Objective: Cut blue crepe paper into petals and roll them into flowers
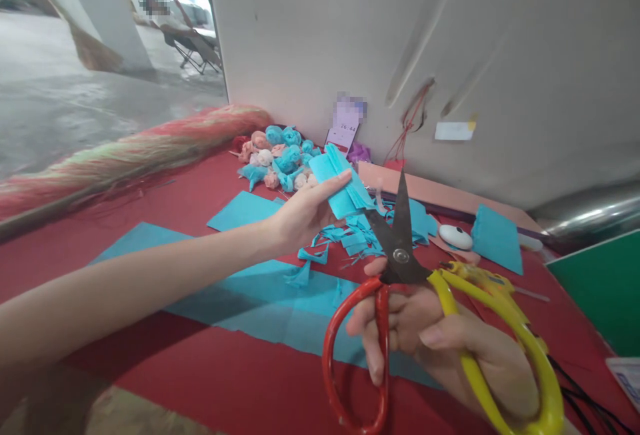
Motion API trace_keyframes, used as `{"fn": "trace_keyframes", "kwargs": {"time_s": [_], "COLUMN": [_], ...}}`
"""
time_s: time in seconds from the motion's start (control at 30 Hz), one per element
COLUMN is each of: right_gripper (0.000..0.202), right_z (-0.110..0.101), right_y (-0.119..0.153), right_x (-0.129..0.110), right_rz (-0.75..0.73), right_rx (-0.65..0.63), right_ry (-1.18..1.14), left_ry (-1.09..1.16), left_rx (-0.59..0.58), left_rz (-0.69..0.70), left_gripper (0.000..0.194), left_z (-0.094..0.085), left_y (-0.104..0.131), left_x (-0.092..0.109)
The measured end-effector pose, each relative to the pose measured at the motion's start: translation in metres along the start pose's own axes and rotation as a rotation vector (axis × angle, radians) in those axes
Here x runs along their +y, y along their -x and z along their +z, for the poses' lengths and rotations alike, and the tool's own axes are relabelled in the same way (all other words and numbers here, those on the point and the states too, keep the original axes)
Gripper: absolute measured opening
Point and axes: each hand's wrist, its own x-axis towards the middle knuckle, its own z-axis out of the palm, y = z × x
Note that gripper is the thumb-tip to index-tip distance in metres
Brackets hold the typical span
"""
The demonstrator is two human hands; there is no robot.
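My left hand [313,205] pinches a folded stack of blue crepe paper [343,185] between thumb and fingers. Fingers of my right hand [425,335] pass through the red and yellow handles of a large pair of scissors [400,255]. The dark blades are spread apart, one pointing up, the other with its tip by the stack's lower right corner. Below the stack lie small blue paper scraps [355,238]. A long blue paper sheet [260,295] is spread on the red table surface [215,371] under my left forearm.
Blue, pink and white paper flowers [287,158] are heaped at the back beside a propped phone [345,121]. To the right are a white oval object [455,237], a blue paper piece [497,238], a yellow glue gun [483,278] and a green board [600,288]. A person sits far back left.
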Motion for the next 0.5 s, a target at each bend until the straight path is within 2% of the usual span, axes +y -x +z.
{"fn": "trace_keyframes", "kwargs": {"time_s": [0.13,0.33,0.5], "right_gripper": [0.033,0.032,0.026], "right_z": [0.001,-0.004,-0.004], "right_y": [0.001,0.003,0.004], "right_x": [0.003,0.016,0.022], "right_rz": [-0.033,-0.074,-0.127], "right_rx": [0.034,0.079,0.125], "right_ry": [0.003,0.088,0.084], "left_ry": [-0.017,-0.193,-0.302], "left_rx": [-0.129,-0.040,-0.056], "left_rz": [0.016,0.075,0.131], "left_gripper": [0.023,0.027,0.028], "left_z": [0.001,-0.005,-0.013], "left_y": [0.003,0.004,0.005], "left_x": [-0.005,-0.009,-0.009]}}
